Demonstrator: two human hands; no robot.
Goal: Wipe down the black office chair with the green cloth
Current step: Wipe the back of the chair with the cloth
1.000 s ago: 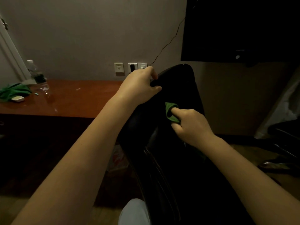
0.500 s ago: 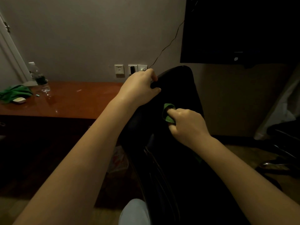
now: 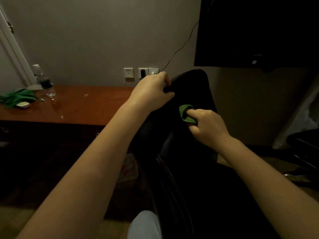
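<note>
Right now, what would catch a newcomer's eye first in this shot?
The bright green cloth, bunched in the right hand against the backrest of the black office chair, at centre. Just above, the left hand grips the backrest's upper edge. Far left, a wooden desk carries another green rag and a water bottle.

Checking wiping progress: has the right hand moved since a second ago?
Yes: the right hand rose slightly along the chair back, judged against the wall sockets.

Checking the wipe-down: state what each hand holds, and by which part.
The left hand grips the black office chair by the top edge of its backrest. The right hand holds the green cloth by a bunched fold, against the backrest.
</note>
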